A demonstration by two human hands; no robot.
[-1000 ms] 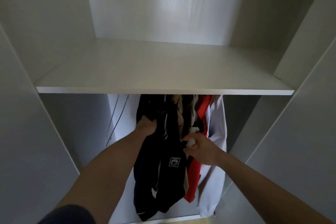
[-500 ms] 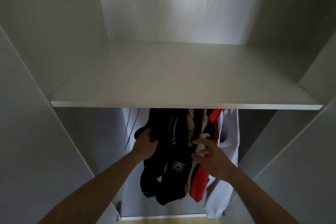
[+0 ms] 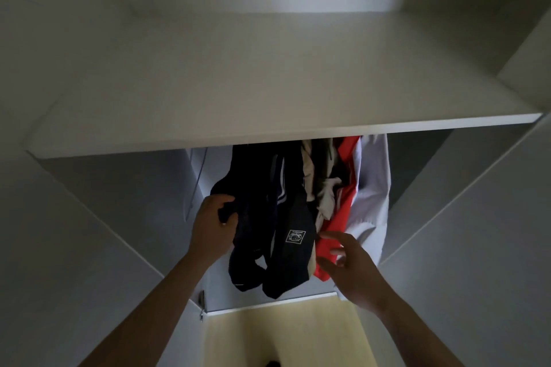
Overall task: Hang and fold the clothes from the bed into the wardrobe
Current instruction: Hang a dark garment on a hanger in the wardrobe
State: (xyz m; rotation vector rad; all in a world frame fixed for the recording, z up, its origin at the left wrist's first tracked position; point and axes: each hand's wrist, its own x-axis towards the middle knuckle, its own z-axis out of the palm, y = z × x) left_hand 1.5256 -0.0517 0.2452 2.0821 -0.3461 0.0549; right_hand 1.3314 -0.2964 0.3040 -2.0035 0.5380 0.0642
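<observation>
- Your left hand [image 3: 213,223] grips a bunched fold of the dark navy garment [image 3: 253,217], fingers curled into the cloth at its left edge.
- Your right hand [image 3: 351,265] holds nothing; its fingers are spread and relaxed, just in front of the red garment [image 3: 340,217]. Whether the fingertips touch the cloth cannot be told, as the hand is blurred.
- Between your two hands hangs a second dark garment with a small white square badge [image 3: 295,237]; its lower hem drops below the level of both hands.
- Above your right hand, between the badge garment and the red one, sits a bundle of beige and grey cloth [image 3: 325,197], partly hidden.
- Beyond your right hand, to its right, a white garment [image 3: 374,188] hangs beside the red one and touches it.
- All the garments hang close together under the white wardrobe shelf [image 3: 268,74], which spans the view above both hands; the rail and hangers are hidden by the shelf edge.
- To the left of your left hand, thin wire hangers [image 3: 196,182] show against the wardrobe's back panel, apart from the clothes.
- Below both forearms lies pale yellow floor [image 3: 283,334] at the wardrobe's foot.
</observation>
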